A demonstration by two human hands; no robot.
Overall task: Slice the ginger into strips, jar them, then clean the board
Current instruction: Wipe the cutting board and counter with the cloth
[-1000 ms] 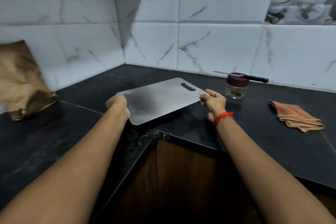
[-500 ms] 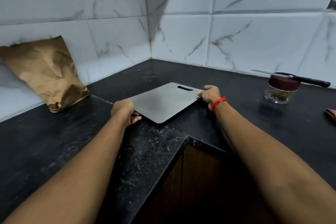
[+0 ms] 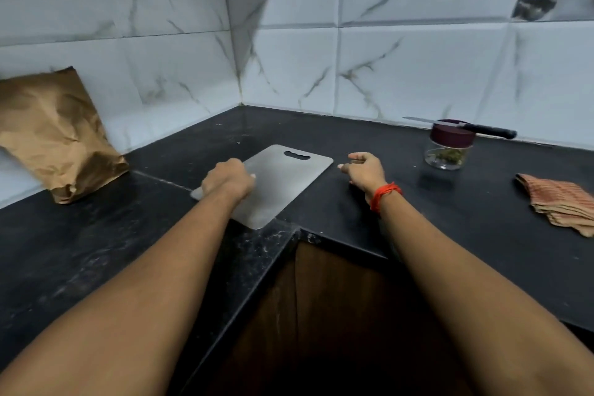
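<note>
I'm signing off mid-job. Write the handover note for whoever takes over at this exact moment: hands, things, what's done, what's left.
Hands: the left hand grips the left edge of the steel board. The right hand is open and holds nothing, just right of the board and apart from it.
Things: the board lies flat on the counter. The jar stands far right, lid on, with ginger strips inside. The knife lies across the lid. The folded cloth is at the right edge.
Done: ginger cut and jarred.
Left: the board looks bare, but I cannot tell if it has been wiped. If in doubt, wipe it.
</note>
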